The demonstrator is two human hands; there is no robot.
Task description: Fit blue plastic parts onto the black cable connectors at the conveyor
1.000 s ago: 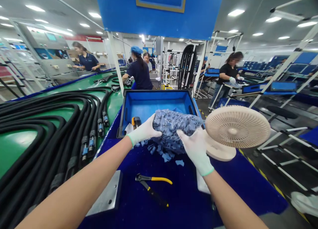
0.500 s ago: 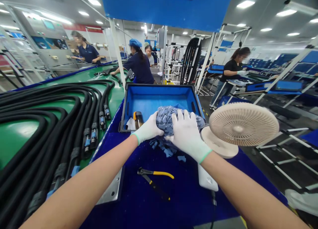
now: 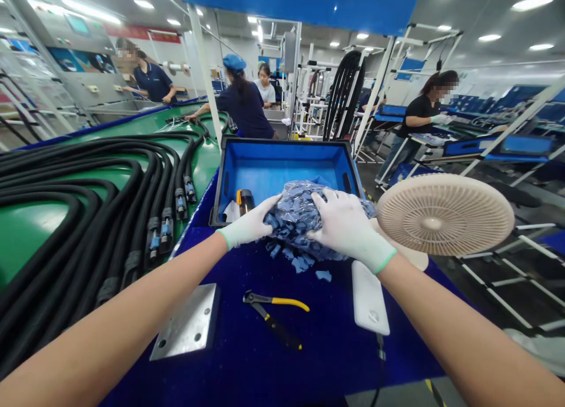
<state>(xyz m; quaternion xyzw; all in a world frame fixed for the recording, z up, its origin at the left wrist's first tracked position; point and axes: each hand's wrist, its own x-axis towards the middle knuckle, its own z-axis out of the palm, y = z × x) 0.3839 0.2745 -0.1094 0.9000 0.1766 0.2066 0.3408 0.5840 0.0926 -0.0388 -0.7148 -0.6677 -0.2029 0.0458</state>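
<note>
A clear plastic bag (image 3: 296,211) full of small blue-grey pieces lies at the front edge of the blue bin. My left hand (image 3: 252,223), in a white glove, holds the bag's left side, its fingertips partly hidden by the plastic. Gripping the bag from the right and above is my gloved right hand (image 3: 345,225), thumb and fingers spread over the film. Several loose blue pieces (image 3: 301,264) lie on the blue table covering just below the bag. Nearer me rest end-cutting pliers (image 3: 276,318) with one yellow and one black handle, their handles apart.
Behind the bag stands a blue bin (image 3: 247,165) with a bottle (image 3: 246,202) inside. A beige fan (image 3: 445,214) and a white phone-like device (image 3: 369,298) are right; a metal plate (image 3: 188,321) is left. Black hoses (image 3: 128,218) cover the green bench. Co-workers (image 3: 247,109) stand beyond.
My hands have moved slightly apart, and the bag has spread wider and flatter between them, showing more of the blue pieces. My view has shifted a little, uncovering the metal plate and white device.
</note>
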